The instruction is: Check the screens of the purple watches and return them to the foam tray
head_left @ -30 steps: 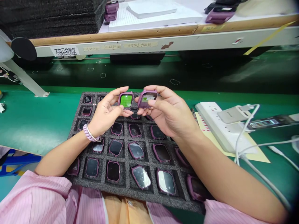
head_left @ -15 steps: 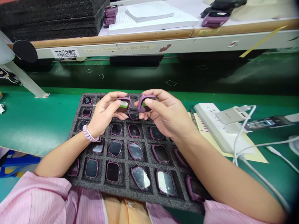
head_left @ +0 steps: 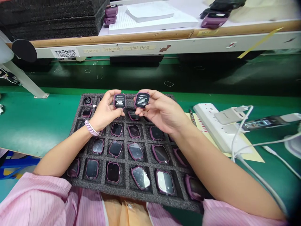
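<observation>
Holding one purple smartwatch body [head_left: 119,101] pinched in your left hand [head_left: 104,113] and another [head_left: 142,100] in your right hand [head_left: 162,114] above the foam tray's [head_left: 127,185] far edge, you grip these light, likely scratch-prone pieces by their bezels.

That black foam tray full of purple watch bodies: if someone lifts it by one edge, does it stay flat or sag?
The foam tray looks thin and soft, so it would probably sag if lifted by one edge. Its pockets hold many watch bodies lying loose, so a tilt could spill them. Supporting both sides seems safer.
</observation>
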Demonstrator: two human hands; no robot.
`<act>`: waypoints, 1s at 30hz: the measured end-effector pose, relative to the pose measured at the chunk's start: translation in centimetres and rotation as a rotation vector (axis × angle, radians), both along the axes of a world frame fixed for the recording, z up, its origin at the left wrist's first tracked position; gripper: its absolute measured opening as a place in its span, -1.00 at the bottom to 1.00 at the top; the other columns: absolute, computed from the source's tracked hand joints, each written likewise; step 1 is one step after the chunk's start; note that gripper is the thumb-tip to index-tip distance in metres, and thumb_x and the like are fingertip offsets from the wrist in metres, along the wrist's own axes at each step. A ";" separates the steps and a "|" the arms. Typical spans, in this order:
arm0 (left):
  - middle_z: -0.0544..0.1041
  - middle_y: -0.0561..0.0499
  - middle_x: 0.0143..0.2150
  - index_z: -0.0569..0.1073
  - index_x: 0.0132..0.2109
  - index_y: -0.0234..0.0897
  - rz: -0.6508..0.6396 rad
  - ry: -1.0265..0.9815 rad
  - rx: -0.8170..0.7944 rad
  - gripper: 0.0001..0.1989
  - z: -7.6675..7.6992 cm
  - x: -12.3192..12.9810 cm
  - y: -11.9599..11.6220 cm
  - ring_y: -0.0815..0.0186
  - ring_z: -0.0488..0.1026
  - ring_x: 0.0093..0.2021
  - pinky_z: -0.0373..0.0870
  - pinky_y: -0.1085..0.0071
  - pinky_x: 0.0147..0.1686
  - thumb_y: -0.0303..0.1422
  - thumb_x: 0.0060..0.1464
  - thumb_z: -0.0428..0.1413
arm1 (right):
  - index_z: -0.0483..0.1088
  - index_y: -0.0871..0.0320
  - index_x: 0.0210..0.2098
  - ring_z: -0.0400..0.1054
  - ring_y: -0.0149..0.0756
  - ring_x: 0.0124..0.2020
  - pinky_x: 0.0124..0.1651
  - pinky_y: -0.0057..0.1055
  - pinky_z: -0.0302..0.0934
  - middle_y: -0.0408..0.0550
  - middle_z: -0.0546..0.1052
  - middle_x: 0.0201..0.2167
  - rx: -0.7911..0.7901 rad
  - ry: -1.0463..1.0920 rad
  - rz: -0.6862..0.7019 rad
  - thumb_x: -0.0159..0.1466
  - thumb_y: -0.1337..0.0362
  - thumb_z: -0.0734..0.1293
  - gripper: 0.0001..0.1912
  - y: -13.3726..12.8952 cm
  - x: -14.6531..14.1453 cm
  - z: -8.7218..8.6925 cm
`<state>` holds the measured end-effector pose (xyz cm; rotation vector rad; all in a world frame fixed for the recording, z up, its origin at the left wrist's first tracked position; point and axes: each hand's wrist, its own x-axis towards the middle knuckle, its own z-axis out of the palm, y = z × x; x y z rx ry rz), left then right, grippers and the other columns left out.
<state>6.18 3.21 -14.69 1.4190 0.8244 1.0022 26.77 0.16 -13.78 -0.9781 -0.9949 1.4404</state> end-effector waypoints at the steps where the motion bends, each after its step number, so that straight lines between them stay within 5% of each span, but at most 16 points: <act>1: 0.47 -0.04 0.04 0.24 0.12 -0.20 -0.002 0.043 -0.009 -0.43 0.0 -0.1 0.7 0.43 0.55 -0.36 0.49 0.48 -0.36 -0.50 -0.04 0.22 | 0.37 0.08 0.00 0.48 -0.33 -0.43 -0.32 -0.37 0.41 -0.20 0.56 -0.27 0.002 -0.029 0.000 -0.08 0.35 0.49 -0.38 0.5 0.2 -0.3; 4: 0.49 -0.03 -0.03 0.26 0.08 -0.25 0.028 0.321 0.073 -0.52 0.4 -0.6 3.5 0.37 0.52 -0.34 0.53 0.37 -0.27 -0.52 0.04 0.22 | 0.26 0.02 0.07 0.47 -0.30 -0.39 -0.25 -0.33 0.43 -0.21 0.52 -0.23 0.074 -0.181 -0.013 -0.11 0.32 0.53 -0.24 2.6 1.3 -1.3; 7: 0.45 -0.09 0.01 0.42 0.06 -0.32 0.087 0.777 0.315 -0.57 1.1 -0.8 6.2 0.18 0.52 -0.04 0.50 0.18 0.11 -0.52 0.04 0.31 | 0.27 0.07 0.07 0.46 -0.20 -0.31 -0.14 -0.17 0.46 -0.09 0.48 -0.15 0.189 -0.484 -0.057 -0.03 0.23 0.49 -0.32 5.2 2.7 -2.5; 9: 0.41 -0.15 0.10 0.52 0.12 -0.29 0.074 1.033 0.398 -0.54 1.3 -0.6 7.1 -0.01 0.39 0.22 0.34 0.07 0.32 -0.44 0.06 0.37 | 0.37 0.14 0.07 0.47 -0.06 -0.12 0.05 -0.04 0.44 0.06 0.44 -0.04 0.298 -0.787 -0.079 0.03 0.23 0.47 -0.40 6.5 3.2 -3.3; 12: 0.35 -0.18 0.22 0.54 0.24 -0.14 -0.006 1.245 0.365 -0.48 1.1 -0.1 7.5 -0.13 0.26 0.34 0.24 0.00 0.38 -0.26 0.15 0.38 | 0.53 0.15 0.09 0.32 0.17 0.21 0.30 0.10 0.28 0.19 0.37 0.12 0.412 -1.220 -0.050 0.14 0.20 0.48 -0.48 7.5 2.7 -4.2; 16: 0.33 -0.21 0.28 0.46 0.37 -0.04 -0.079 1.346 0.366 -0.37 0.9 0.2 7.5 -0.17 0.23 0.35 0.22 -0.03 0.36 -0.16 0.20 0.35 | 0.50 0.05 0.29 0.22 0.32 0.30 0.28 0.25 0.20 0.24 0.31 0.30 0.332 -1.480 0.024 0.25 0.07 0.48 -0.37 7.3 1.9 -4.2; 19: 0.34 -0.26 0.28 0.44 0.39 -0.10 -0.001 1.339 0.471 -0.33 1.7 0.8 7.6 -0.21 0.23 0.35 0.23 -0.05 0.33 -0.14 0.19 0.37 | 0.38 0.10 0.41 0.22 0.34 0.33 0.24 0.23 0.21 0.30 0.29 0.36 0.327 -1.528 -0.102 0.33 0.05 0.41 -0.31 6.8 3.5 -2.7; 22: 0.40 -0.26 0.23 0.58 0.24 -0.15 0.043 1.247 0.534 -0.60 2.3 3.4 7.4 -0.20 0.24 0.35 0.22 -0.07 0.33 -0.22 0.30 0.26 | 0.51 0.15 0.27 0.34 0.29 0.26 0.18 0.17 0.24 0.30 0.45 0.24 0.173 -1.656 -0.224 0.45 0.17 0.23 -0.52 6.1 6.2 -0.7; 26: 0.48 -0.31 0.15 0.67 -0.05 -0.29 -0.069 1.161 0.534 -0.77 1.1 9.0 6.8 -0.22 0.26 0.34 0.23 -0.09 0.33 -0.25 0.34 0.20 | 0.59 0.32 0.08 0.45 0.29 0.18 0.21 0.13 0.21 0.39 0.58 0.07 -0.296 -1.893 -0.112 0.51 0.11 0.22 -0.55 5.2 8.0 0.6; 30: 0.46 -0.40 0.17 0.60 -0.23 -0.40 -0.058 1.112 0.482 -0.77 -0.8 12.8 6.4 -0.29 0.26 0.34 0.23 -0.14 0.34 -0.27 0.16 0.36 | 0.56 0.35 0.17 0.43 0.27 0.24 0.24 0.05 0.24 0.43 0.51 0.20 -0.344 -1.904 -0.067 0.55 0.01 0.21 -0.44 4.8 7.8 -0.1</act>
